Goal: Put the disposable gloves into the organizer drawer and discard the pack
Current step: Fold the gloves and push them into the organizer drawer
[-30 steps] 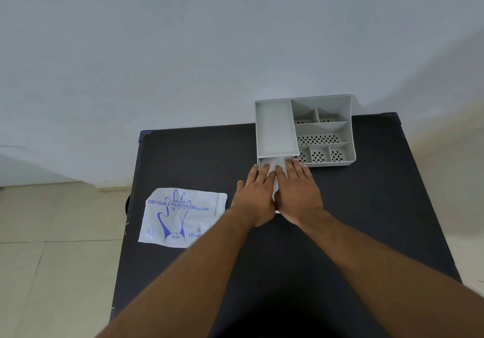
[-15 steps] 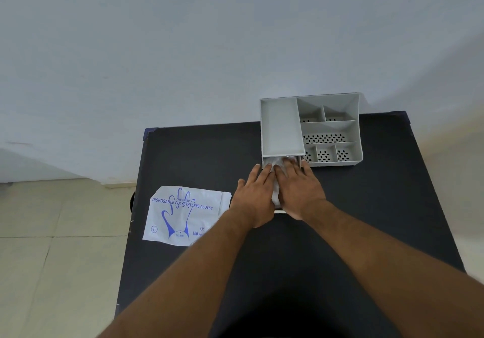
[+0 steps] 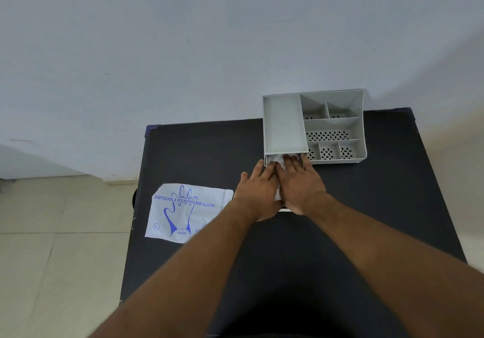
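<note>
Gloves: a thin white, crinkled stack of gloves lies in the pulled-out drawer at the organizer's 6 o'clock side, mostly hidden under both hands.
Organizer: the grey organizer sits on the black counter toward 1 o'clock, its perforated compartments to the right of a plain long bay.
Left hand: the left hand lies flat, fingers spread and pressing down on the stack, gripping nothing.
Right hand: the right hand lies just beside it, touching, fingers extended onto the film at the drawer mouth; flat, not closed on anything.
Pack: the printed pack lies flat at 9 o'clock of the hands, near the counter's left edge.
Handling, judged: the film looks very light, limp and slippery, likely to spring up or slide out; flat palm pressure suits it better than pinching.
Pack grip, judged: almost weightless and floppy; pinch one edge or crumple it.
</note>
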